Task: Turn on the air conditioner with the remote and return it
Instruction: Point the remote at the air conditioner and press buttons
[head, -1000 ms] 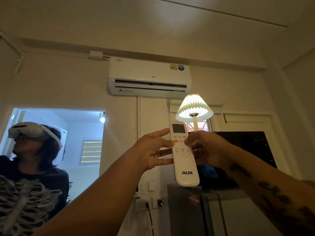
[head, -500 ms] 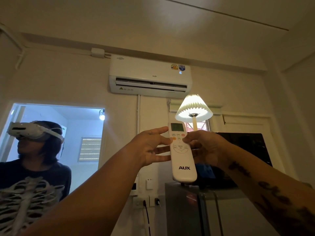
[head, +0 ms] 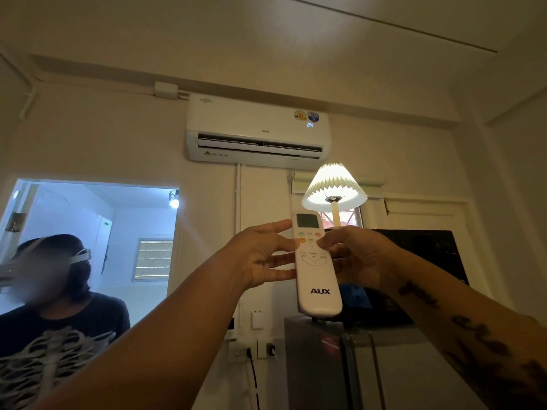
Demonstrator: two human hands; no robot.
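A white AUX remote [head: 318, 279] is held upright in the middle of the view, its screen end pointing up toward the white wall air conditioner [head: 257, 131]. My right hand [head: 355, 255] grips the remote from the right, with the thumb on the upper buttons. My left hand [head: 263, 255] touches its left edge with spread fingers, the thumb near the orange button. The air conditioner's front shows a lit blue "24", and its lower flap stands slightly apart from the body.
A lit pleated table lamp [head: 334, 187] stands on a dark appliance [head: 420, 261] above a grey fridge [head: 340, 365]. A person in a headset [head: 53, 291] is at the left by a doorway. Wall sockets [head: 251, 347] with a black cable sit below.
A blue "24" has lit up on the air conditioner's front, which was dark a second ago. The person at the left has turned their head. My hands and the remote have barely shifted.
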